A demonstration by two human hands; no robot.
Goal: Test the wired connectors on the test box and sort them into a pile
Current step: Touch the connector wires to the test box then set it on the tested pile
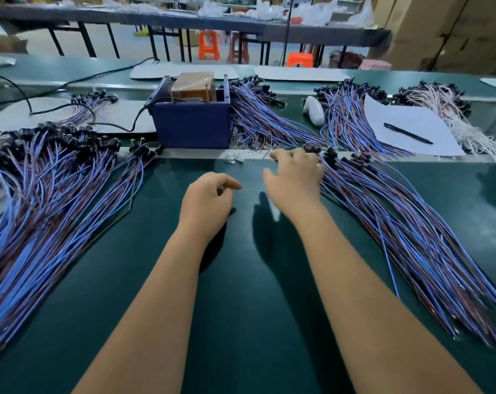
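On the green desk [241,294], the left hand [207,200] rests loosely curled and holds nothing, while the right hand [293,177] reaches with spread fingers onto the right pile of wired connectors [406,223]. A second pile [50,200] fans out left, and beyond stands the blue test box [192,123]

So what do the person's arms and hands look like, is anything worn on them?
Both forearms are bare, with no sleeves in view and no gloves. The left hand shows no ring or watch. The right hand may have a ring on one finger, but it is too blurred to be sure.
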